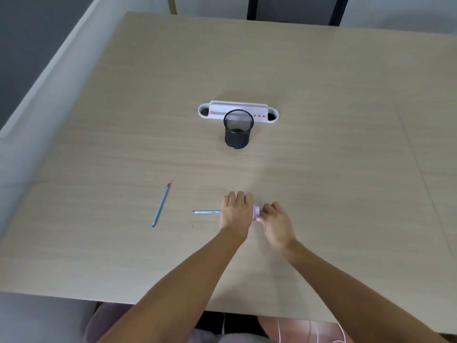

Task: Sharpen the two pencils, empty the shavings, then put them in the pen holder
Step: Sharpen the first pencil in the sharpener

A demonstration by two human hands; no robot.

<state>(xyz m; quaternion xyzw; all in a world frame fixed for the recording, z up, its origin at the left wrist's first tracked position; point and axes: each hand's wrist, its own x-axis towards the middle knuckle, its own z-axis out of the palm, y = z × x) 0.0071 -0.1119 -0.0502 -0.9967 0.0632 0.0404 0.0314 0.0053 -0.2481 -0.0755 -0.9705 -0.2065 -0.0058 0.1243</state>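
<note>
Currently your left hand (236,214) is curled over a blue pencil (206,211), fingers wrapped down on it, with the free end sticking out to the left, level and just above the table (321,120). Your right hand (275,222) pinches a small pink sharpener (256,212) between the fingertips; it sits right between the two hands, touching both. The pencil's working end is hidden under your left hand, so you can't confirm from this view that it's seated in the sharpener (it lines up, at least).

Step in hand, by my read: sharpening one pencil, likely the first. Task is early.

Second pencil (161,204), also blue with a reddish far tip, lies loose on the table well to the left, angled away from you, untouched.

Pen holder (238,131) (black mesh cup) stands upright further out, centre of the table, and looks empty. Just behind it is a white desk tray (272,117), nearly touching.

Next move calls for:
- keep the sharpener steady, twist the pencil against it
- keep both on one axis, or the lead may snap
- no bin is visible for the shavings, so plan where to empty them before swapping pencils.
</note>
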